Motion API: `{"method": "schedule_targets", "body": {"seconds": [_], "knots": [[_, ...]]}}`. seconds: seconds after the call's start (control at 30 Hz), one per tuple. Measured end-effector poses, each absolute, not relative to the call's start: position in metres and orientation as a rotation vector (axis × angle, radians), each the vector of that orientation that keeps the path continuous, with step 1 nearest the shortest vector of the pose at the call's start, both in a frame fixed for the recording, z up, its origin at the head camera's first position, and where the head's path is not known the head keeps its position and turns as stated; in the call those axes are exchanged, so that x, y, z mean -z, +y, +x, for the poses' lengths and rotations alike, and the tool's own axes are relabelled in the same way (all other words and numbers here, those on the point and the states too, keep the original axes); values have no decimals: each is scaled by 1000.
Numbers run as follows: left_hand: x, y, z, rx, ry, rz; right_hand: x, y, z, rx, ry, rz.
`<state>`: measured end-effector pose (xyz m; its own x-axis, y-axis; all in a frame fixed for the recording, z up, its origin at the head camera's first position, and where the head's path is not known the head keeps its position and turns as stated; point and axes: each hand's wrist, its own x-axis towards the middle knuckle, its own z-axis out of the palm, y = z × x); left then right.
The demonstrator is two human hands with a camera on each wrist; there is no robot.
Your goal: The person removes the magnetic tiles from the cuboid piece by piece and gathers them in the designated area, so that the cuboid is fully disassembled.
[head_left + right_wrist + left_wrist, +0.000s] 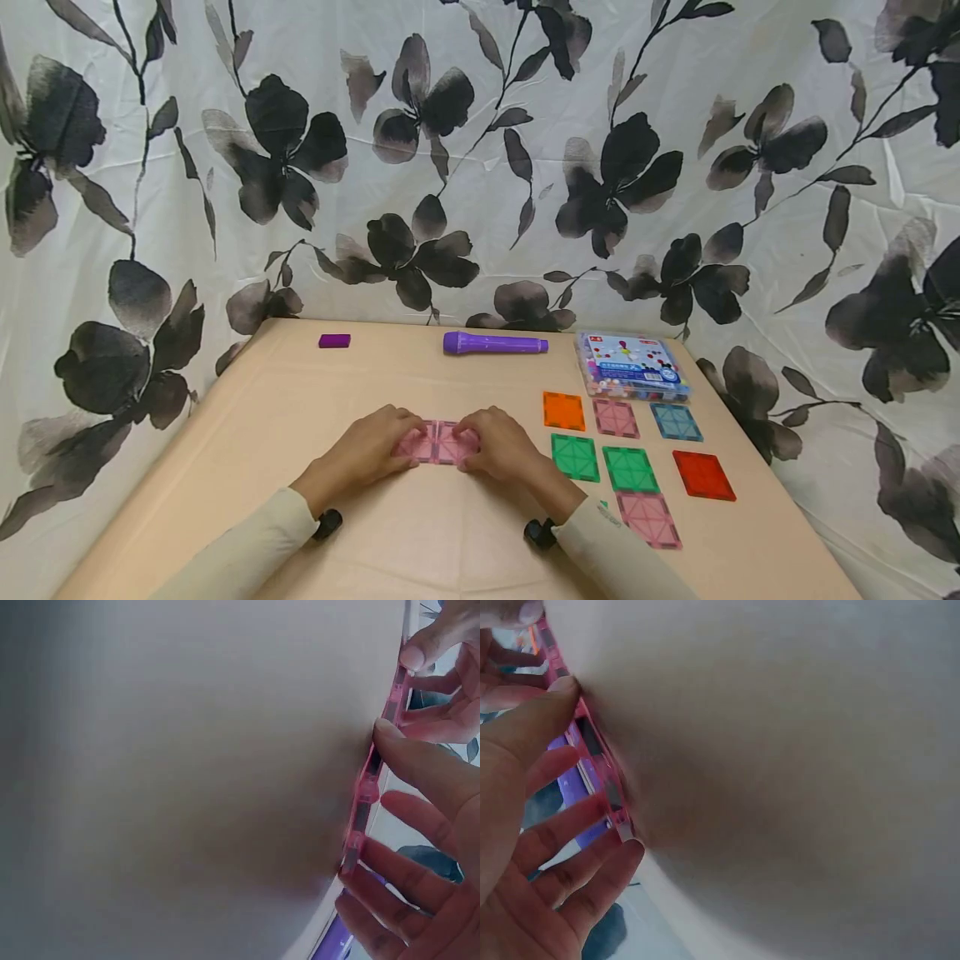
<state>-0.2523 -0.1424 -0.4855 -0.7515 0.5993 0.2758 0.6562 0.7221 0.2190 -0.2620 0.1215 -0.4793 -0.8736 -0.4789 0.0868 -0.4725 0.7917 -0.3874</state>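
Tan table [225, 467], draped floral backdrop behind. Near centre, left hand [367, 454] and right hand [501, 448] pinch two joined pink tiles [437, 442] lying flat, thumbs and fingers clamped on opposite edges. Right: loose coloured tiles [628, 468]. Far edge: tile box [632, 367], purple pen [493, 342], purple block [334, 340].

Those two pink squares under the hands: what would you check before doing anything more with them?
1. Left hand holds its pink tile: ok.
2. Right hand holds the other pink tile: ok.
3. Tiles lie flat on the table, edge to edge: ok.
4. Edges actually joined: cannot tell.
5. Spare tiles, such as the green tile, within reach at right: ok.
6. Purple flashlight lies apart from the work: ok.
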Motion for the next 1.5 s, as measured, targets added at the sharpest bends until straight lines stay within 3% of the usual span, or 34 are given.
{"method": "schedule_targets", "body": {"seconds": [0.4, 0.8, 1.17, 1.5], "knots": [[468, -114, -234, 351, -2555, -1044, 460, 170, -230, 742, 3072, -664], [448, -71, -199, 361, -2503, -1157, 441, 273, -179, 788, 3036, -358], [449, -30, -174, 364, -2574, -1287, 439, 365, -140, 657, 3160, -401], [457, -19, -168, 319, -2573, -1312, 455, 429, -125, 572, 3031, -69]]}}
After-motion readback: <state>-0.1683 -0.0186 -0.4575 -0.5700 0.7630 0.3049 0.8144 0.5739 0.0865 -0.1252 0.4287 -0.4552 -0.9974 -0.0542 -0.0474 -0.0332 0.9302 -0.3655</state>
